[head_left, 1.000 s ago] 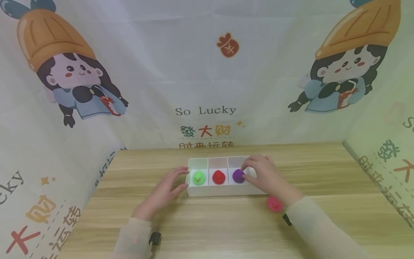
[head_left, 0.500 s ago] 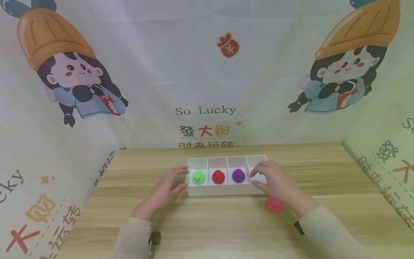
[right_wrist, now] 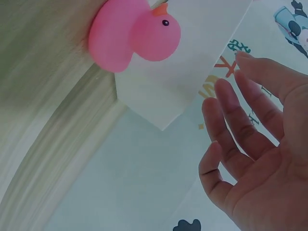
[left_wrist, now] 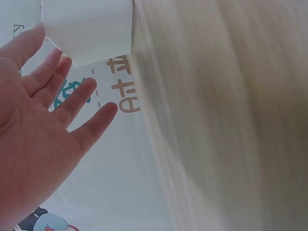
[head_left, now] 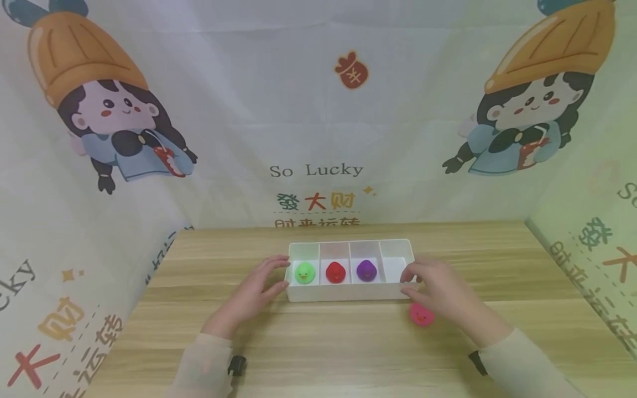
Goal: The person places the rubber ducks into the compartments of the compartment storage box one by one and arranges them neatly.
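A white divided box (head_left: 343,293) lies across the table, its compartments side by side. From the left they hold a green rubber duck (head_left: 305,273), a red rubber duck (head_left: 335,272) and a purple rubber duck (head_left: 366,271); the rightmost one holds nothing. My left hand (head_left: 254,290) touches the box's left end with spread fingertips, as the left wrist view (left_wrist: 43,110) also has it. Over the box's right front corner hovers my right hand (head_left: 440,290), fingers loosely bent and holding nothing. A pink rubber duck (head_left: 422,315) sits on the table just below that hand, near the box's front (right_wrist: 159,82).
The wooden table (head_left: 323,354) ends at a printed cloth backdrop (head_left: 398,138), which also rises on the left and right sides. A black strap piece (head_left: 238,365) shows at the left sleeve, another (head_left: 478,362) at the right.
My right hand has let go of the purple duck and drawn back to the right, off the rightmost compartment. The purple duck stays in its compartment. My left hand has kept its place.
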